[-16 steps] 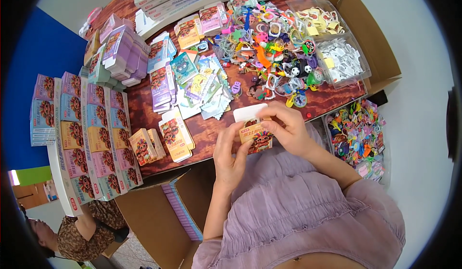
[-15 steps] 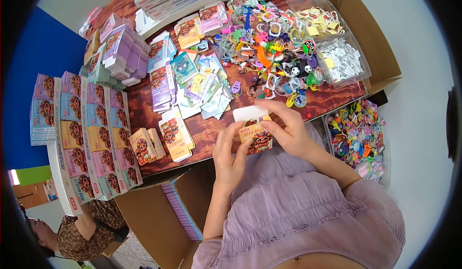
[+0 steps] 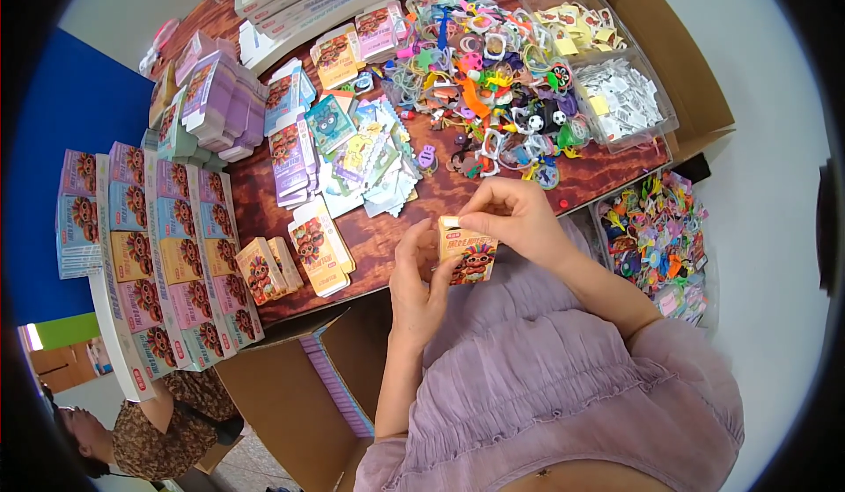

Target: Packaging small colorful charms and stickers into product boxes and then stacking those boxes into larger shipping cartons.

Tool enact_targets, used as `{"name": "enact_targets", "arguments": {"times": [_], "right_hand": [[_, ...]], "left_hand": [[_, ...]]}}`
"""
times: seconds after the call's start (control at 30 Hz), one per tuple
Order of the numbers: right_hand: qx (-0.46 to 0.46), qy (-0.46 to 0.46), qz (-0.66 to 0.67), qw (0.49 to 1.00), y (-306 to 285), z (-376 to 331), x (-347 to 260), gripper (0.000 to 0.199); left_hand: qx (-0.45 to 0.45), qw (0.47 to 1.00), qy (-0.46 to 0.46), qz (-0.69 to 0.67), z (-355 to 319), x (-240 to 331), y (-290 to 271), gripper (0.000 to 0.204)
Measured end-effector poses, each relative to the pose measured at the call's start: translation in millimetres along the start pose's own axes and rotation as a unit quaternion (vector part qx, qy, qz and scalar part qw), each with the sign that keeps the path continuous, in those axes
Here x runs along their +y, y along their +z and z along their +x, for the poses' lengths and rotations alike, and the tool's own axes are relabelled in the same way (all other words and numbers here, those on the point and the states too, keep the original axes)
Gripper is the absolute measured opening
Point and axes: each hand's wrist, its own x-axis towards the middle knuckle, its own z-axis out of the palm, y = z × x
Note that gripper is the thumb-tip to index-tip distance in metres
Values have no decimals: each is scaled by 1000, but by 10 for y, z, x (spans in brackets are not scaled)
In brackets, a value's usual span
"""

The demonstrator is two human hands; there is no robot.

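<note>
Held upright in front of me is a small yellow-orange cardboard box (image 3: 469, 256) with a cartoon figure on its front. My left hand (image 3: 417, 278) grips it by its left side, thumb across the front. With thumb and fingers closed together, my right hand (image 3: 513, 217) pinches the white-edged flap at the box's top and presses it down. What lies inside the box is hidden. To the left on the table are flat orange cartons (image 3: 320, 247) in a stack, and beside them some filled-out small orange boxes (image 3: 260, 268).
A heap of colourful small toys (image 3: 493, 87) covers the table's back right. Clear bins hold white packets (image 3: 620, 100) and yellowish pieces (image 3: 576, 27). Picture cards (image 3: 365, 153) lie mid-table. Display trays of boxes (image 3: 167, 263) stand left, an open carton (image 3: 282, 395) below. Another person (image 3: 167, 422) is at lower left.
The box's raised white top flap has been folded down over the opening. My right hand has come down onto the top edge; my left hand keeps its hold.
</note>
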Motion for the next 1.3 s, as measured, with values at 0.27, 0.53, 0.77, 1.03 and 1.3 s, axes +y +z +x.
{"name": "enact_targets", "arguments": {"times": [0.27, 0.53, 0.77, 1.03, 1.3], "right_hand": [[-40, -1, -39, 998, -92, 65, -80, 8], [-88, -224, -271, 932, -144, 28, -19, 17], [-131, -114, -200, 964, 0, 56, 53, 24], [-131, -243, -317, 908, 849, 511, 351, 22], [-160, -301, -635, 694, 1930, 1089, 637, 41]], "left_hand": [[-11, 999, -13, -32, 0, -9, 22, 60], [22, 997, -62, -48, 1, 6, -1, 52], [-13, 993, -20, 118, -33, 56, -219, 41], [381, 884, -39, 269, -22, 144, -1898, 33], [342, 763, -123, 535, 58, -232, -2037, 29]]}}
